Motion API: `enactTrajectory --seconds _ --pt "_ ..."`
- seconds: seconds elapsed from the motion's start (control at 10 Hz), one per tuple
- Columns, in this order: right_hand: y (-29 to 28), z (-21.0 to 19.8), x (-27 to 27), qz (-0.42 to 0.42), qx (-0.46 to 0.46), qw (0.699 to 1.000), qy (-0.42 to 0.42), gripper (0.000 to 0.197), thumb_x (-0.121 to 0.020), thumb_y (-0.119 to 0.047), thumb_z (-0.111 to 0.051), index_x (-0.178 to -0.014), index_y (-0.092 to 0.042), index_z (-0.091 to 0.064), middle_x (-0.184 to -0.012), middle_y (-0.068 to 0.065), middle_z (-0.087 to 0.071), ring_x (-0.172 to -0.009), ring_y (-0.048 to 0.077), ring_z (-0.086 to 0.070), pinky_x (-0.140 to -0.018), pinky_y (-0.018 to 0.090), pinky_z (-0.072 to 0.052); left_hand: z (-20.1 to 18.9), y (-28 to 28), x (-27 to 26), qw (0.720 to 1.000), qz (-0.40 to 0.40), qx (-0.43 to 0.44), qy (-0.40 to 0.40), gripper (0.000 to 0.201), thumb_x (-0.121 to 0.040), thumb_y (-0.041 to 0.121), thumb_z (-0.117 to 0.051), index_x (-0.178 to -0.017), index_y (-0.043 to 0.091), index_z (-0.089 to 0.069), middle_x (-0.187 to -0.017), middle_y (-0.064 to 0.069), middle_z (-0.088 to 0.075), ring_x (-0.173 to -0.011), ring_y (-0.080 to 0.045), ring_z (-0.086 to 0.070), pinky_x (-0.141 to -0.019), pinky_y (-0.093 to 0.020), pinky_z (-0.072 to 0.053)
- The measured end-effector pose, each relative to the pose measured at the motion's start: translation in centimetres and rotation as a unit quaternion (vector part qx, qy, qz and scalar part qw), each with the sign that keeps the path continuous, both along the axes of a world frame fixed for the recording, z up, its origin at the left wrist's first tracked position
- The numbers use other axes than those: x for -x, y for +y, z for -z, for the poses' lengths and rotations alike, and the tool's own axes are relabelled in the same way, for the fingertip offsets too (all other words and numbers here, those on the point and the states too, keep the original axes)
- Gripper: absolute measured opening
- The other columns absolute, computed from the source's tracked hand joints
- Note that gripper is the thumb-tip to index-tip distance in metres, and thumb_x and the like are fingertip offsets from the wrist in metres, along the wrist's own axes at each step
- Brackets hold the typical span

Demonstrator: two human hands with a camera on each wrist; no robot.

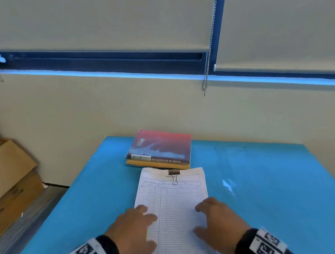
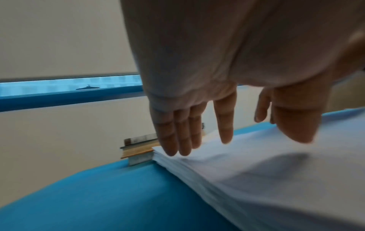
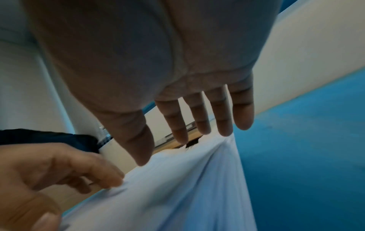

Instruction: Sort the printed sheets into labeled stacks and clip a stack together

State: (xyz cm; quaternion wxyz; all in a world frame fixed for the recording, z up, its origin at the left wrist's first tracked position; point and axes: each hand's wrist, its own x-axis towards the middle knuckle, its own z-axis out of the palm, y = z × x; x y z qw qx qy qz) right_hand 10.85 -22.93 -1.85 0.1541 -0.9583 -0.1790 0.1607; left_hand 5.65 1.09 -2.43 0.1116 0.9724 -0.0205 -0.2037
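Note:
A thick stack of printed stock-card sheets (image 1: 172,214) lies on the blue table (image 1: 272,177), held together at its far edge by a binder clip (image 1: 174,173). My left hand (image 1: 140,224) lies over the stack's left side and my right hand (image 1: 212,215) over its right side, both near the front half. The left wrist view has my left hand (image 2: 177,128) with straight fingers reaching over the stack (image 2: 256,171). From the right wrist, my right hand (image 3: 197,109) spreads straight fingers above the stack (image 3: 177,195), with the clip (image 3: 191,144) just beyond. Neither hand holds anything.
Two books (image 1: 160,148) are piled at the table's back edge, touching the stack's far end. Cardboard boxes (image 1: 6,187) stand on the floor to the left. A wall with window blinds and a hanging bead chain (image 1: 208,70) lies behind the table.

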Motion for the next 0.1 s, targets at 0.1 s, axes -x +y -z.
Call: enactTrajectory --seconds 0.1 --pt "0.1 0.42 4.11 -0.048 0.052 0.996 0.049 0.058 -0.081 -0.054 -0.058 -0.132 -0.031 -0.047 -0.14 -0.005 -0.038 -0.127 0.025 -0.042 -0.104 0.038 -0.038 -0.43 -1.29 3.5 0.993 0.087 -0.047 0.062 0.059 -0.09 0.049 -0.05 -0.144 0.033 -0.034 -0.156 -0.004 -0.022 -0.14 -0.026 -0.028 -0.113 -0.04 -0.027"
